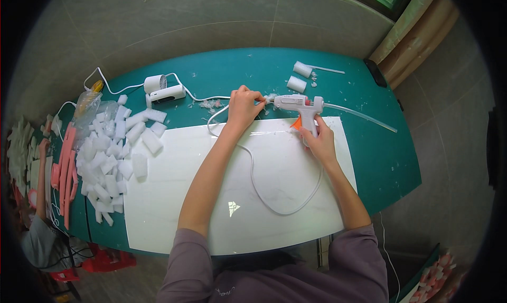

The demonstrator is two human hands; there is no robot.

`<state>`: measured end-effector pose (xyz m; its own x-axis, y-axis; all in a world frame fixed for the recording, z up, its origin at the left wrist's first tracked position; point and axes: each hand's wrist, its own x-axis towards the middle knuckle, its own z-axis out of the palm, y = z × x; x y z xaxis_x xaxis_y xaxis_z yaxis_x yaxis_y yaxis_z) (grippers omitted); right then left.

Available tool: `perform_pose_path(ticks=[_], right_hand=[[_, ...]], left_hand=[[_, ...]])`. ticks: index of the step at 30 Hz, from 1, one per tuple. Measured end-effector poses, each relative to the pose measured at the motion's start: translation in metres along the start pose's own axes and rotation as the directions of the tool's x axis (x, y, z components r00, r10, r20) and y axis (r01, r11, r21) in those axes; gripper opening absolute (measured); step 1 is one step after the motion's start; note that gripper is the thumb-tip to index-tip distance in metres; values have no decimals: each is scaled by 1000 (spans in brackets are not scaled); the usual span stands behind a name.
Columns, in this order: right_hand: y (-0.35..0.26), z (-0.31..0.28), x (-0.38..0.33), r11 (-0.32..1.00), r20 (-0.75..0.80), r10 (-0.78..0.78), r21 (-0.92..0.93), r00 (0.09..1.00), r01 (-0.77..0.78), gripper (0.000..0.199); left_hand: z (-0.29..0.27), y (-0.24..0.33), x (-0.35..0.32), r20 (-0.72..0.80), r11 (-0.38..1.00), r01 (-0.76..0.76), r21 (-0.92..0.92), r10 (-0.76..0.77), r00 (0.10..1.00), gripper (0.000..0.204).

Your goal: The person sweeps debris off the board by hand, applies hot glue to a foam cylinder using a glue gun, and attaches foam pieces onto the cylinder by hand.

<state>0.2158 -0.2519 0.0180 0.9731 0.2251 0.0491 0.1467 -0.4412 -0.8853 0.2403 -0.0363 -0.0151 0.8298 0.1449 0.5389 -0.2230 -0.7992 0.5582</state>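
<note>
1. The white glue gun [292,101] is over the far part of the green desk [391,168], at the far edge of a glossy white board [285,181].
2. From where I stand, its barrel lies crosswise, nozzle to the person's left; its grip runs back toward the person, orange trigger [297,123] on the left side.
3. A clear glue stick [364,118] trails from its rear, slanting right and slightly nearer the person.
4. The right hand [321,141] is wrapped around the grip.
5. The left hand [244,106] has thumb and fingertips drawn together by pale wisps [270,97] at the nozzle; I can't tell whether it pinches any.
6. The hands are apart, the nozzle between them.
</note>
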Motion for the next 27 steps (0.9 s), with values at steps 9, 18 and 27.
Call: perform_pose_path(ticks=[9,18,27], right_hand=[[4,2,0,990,-31,-102,-105,994,99,45],[2,1,-1,982,-27,-135,-140,991,130,47],[9,0,2,945,-29,-261,-214,965,249,52]], left_hand=[[-4,7,-1,-7,1000,12,22,-12,1000,9],[0,0,1,-6,1000,-3,-20,3,1000,6],[-1,-3,2,-24,998,-61,-25,61,998,9]])
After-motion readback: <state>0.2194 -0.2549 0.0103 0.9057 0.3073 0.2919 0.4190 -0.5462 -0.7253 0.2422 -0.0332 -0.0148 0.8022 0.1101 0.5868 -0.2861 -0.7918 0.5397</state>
